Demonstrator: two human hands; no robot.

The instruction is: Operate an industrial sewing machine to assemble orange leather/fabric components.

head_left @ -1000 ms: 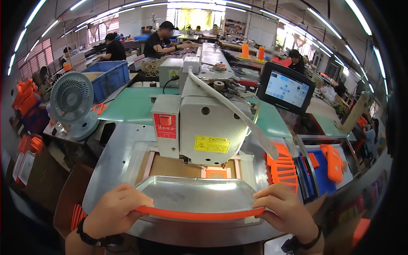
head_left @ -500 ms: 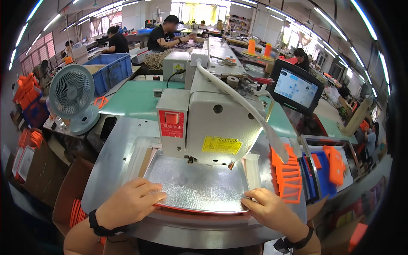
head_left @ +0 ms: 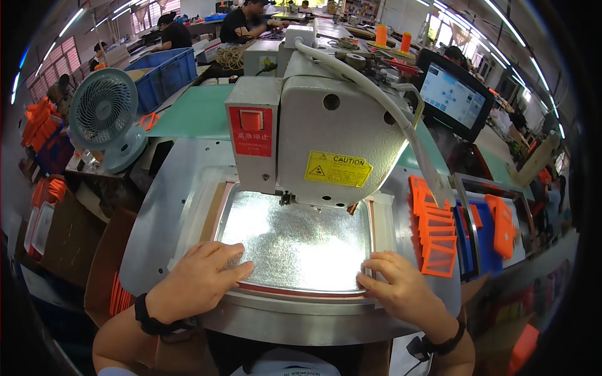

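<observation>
A shiny silver sheet (head_left: pixel 295 244) with rounded corners lies flat inside a thin reddish-brown rim, under the head of a grey sewing machine (head_left: pixel 338 119). My left hand (head_left: pixel 197 279) rests at its near left corner, thumb and forefinger spread apart on the silver surface. At the near right corner is my right hand (head_left: pixel 401 288), its fingers bent but apart, with the tips touching the sheet's edge. The left hand covers part of that corner. Both wrists wear dark bands.
Orange frames (head_left: pixel 436 235) lie in a row on the right, beside a blue tray (head_left: pixel 480 235). A screen (head_left: pixel 454 94) stands behind them. On the left are a fan (head_left: pixel 103 109), a blue crate (head_left: pixel 164 75) and a cardboard box (head_left: pixel 103 276). People work farther back.
The view has tipped downward and come closer to the machine. Both hands stay at the sheet's near corners, fingers shifted slightly. More of the reddish rim shows along the sheet's right side.
</observation>
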